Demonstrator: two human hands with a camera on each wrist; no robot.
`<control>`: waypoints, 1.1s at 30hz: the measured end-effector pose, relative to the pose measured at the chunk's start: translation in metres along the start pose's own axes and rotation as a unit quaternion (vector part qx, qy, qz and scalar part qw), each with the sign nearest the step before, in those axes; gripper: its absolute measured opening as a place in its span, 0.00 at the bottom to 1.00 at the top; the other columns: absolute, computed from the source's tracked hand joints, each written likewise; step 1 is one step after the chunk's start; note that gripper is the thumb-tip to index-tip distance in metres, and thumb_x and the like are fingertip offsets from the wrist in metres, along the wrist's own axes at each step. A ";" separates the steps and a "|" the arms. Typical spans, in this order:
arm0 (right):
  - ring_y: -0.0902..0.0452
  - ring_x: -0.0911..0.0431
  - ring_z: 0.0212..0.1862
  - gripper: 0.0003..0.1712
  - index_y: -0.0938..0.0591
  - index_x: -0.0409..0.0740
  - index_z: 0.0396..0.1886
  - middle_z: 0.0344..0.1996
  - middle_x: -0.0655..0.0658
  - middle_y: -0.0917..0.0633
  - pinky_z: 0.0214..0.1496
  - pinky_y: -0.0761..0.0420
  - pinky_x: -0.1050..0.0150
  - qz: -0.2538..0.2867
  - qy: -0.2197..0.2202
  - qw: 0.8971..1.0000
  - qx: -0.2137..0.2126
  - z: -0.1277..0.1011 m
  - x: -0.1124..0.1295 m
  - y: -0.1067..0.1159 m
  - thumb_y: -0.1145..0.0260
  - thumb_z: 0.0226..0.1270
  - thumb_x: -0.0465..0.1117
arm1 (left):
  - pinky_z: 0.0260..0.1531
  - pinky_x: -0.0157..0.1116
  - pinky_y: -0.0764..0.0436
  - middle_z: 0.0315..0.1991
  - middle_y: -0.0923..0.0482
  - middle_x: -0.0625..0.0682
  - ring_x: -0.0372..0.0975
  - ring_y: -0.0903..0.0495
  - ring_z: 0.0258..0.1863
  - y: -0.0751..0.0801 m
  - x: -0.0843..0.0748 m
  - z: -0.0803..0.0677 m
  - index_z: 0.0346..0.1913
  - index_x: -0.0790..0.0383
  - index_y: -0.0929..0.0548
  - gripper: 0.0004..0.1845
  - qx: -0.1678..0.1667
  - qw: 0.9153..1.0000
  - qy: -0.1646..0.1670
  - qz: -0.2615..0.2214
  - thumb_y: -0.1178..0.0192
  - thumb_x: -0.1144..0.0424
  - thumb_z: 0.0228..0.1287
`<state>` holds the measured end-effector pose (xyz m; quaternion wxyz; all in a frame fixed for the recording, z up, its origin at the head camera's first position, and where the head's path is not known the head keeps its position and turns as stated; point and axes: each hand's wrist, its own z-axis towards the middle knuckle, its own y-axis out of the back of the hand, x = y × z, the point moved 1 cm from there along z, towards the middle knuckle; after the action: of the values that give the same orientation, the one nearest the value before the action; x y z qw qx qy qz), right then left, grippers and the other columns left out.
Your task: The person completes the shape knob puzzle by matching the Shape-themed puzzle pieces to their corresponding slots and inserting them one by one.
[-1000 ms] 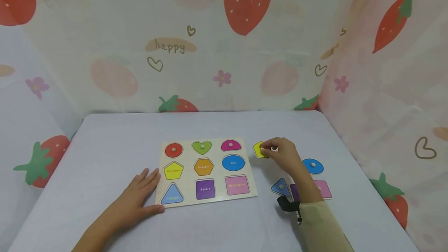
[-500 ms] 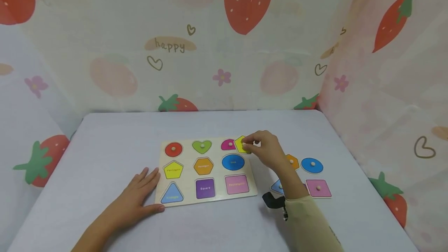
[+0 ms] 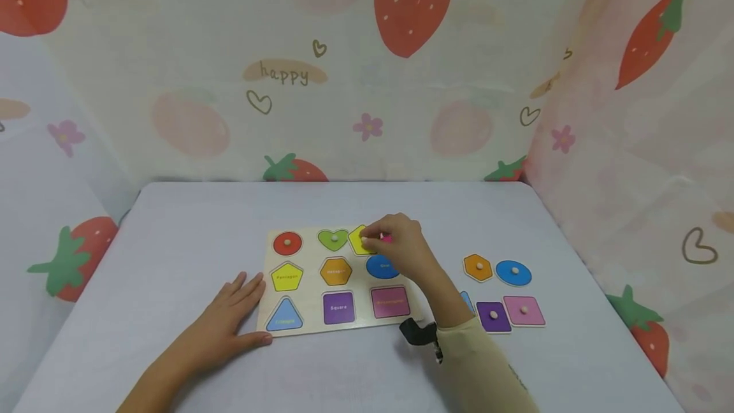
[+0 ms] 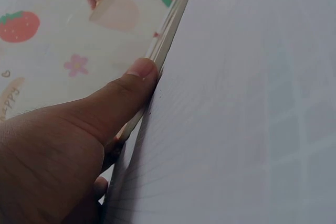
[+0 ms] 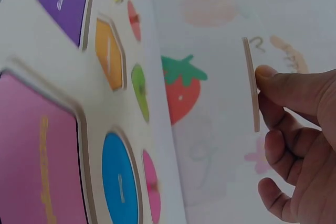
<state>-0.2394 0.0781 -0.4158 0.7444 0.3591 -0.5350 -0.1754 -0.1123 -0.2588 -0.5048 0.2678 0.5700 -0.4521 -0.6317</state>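
My right hand (image 3: 404, 247) pinches the yellow pentagon puzzle piece (image 3: 354, 244) between thumb and fingers, above the top row of the wooden shape board (image 3: 311, 311). In the right wrist view the pentagon piece (image 5: 250, 87) shows edge-on, apart from the board. My left hand (image 3: 220, 314) lies with fingers extended along the board's left edge; in the left wrist view its thumb (image 4: 128, 87) touches that edge. The red circle (image 3: 287, 243), green heart (image 3: 332, 240) and partly hidden magenta semicircle (image 3: 387, 238) sit in the board with their knobs up. The yellow pentagon recess (image 3: 287, 277) is bare.
Right of the board lie an orange hexagon (image 3: 478, 268), a blue oval (image 3: 513, 273), a purple square (image 3: 493, 317) and a pink rectangle (image 3: 533, 312), all knobbed. A blue triangle (image 3: 467, 299) is mostly behind the right forearm. Strawberry-print cloth (image 3: 401, 145) surrounds the white table (image 3: 201, 222).
My right hand has carried the yellow pentagon leftward from beside the board, past the semicircle, to near the heart. The hexagon and square have come into sight. My left hand has stayed put.
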 end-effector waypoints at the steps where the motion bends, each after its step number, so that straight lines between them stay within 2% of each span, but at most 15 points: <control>1: 0.25 0.56 0.49 0.07 0.08 0.53 0.43 0.37 0.57 0.12 0.53 0.18 0.56 -0.002 0.006 1.000 0.002 0.001 0.003 -0.002 0.26 0.68 0.45 | 0.77 0.62 0.49 0.82 0.46 0.50 0.55 0.57 0.83 0.000 0.000 0.001 0.81 0.55 0.40 0.59 0.000 1.000 -0.001 -0.001 0.33 0.27 0.52; 3: 0.25 0.57 0.49 0.07 0.08 0.53 0.43 0.37 0.57 0.12 0.56 0.22 0.52 -0.006 0.019 1.000 0.008 0.003 0.011 -0.007 0.26 0.68 0.44 | 0.77 0.62 0.49 0.82 0.46 0.50 0.55 0.57 0.83 0.000 0.000 0.001 0.81 0.55 0.40 0.59 0.000 1.000 -0.001 -0.002 0.32 0.27 0.52; 7: 0.23 0.53 0.48 0.06 0.07 0.52 0.42 0.34 0.58 0.12 0.56 0.26 0.50 -0.007 0.033 0.999 0.020 0.005 0.024 -0.018 0.26 0.67 0.44 | 0.77 0.63 0.49 0.82 0.46 0.50 0.56 0.56 0.82 0.000 0.000 0.001 0.81 0.55 0.40 0.59 0.000 1.000 0.003 0.000 0.33 0.26 0.51; 13: 0.23 0.55 0.48 0.06 0.08 0.56 0.42 0.31 0.62 0.15 0.53 0.23 0.58 -0.013 0.015 0.999 0.046 0.009 0.040 -0.038 0.26 0.67 0.48 | 0.77 0.63 0.48 0.82 0.45 0.52 0.57 0.56 0.82 0.003 -0.003 0.000 0.81 0.56 0.40 0.59 0.002 1.000 0.005 0.003 0.33 0.26 0.52; 19: 0.24 0.58 0.46 0.07 0.08 0.58 0.42 0.31 0.64 0.15 0.46 0.20 0.63 -0.017 0.003 0.998 0.068 0.014 0.052 -0.058 0.25 0.67 0.49 | 0.76 0.64 0.48 0.82 0.45 0.54 0.58 0.55 0.82 0.007 -0.007 0.000 0.81 0.56 0.40 0.59 0.008 1.000 0.008 0.002 0.33 0.27 0.53; 27: 0.26 0.60 0.44 0.10 0.08 0.59 0.45 0.30 0.65 0.15 0.58 0.28 0.50 -0.066 0.002 0.993 0.093 0.022 0.065 -0.082 0.27 0.67 0.52 | 0.77 0.63 0.49 0.82 0.45 0.52 0.56 0.56 0.82 0.004 -0.003 0.000 0.80 0.56 0.39 0.58 0.007 1.000 0.003 -0.002 0.32 0.27 0.52; 33: 0.27 0.62 0.41 0.10 0.08 0.59 0.45 0.30 0.65 0.15 0.58 0.28 0.52 -0.086 0.009 0.992 0.096 0.025 0.063 -0.093 0.27 0.67 0.52 | 0.77 0.63 0.49 0.82 0.45 0.51 0.57 0.55 0.82 0.004 -0.001 -0.001 0.80 0.55 0.38 0.58 -0.002 1.000 -0.005 0.002 0.33 0.27 0.53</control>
<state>-0.2278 -0.0346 -0.4362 0.6931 0.4752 -0.5098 -0.1839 -0.1116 -0.2602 -0.5005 0.2683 0.5650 -0.4533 -0.6350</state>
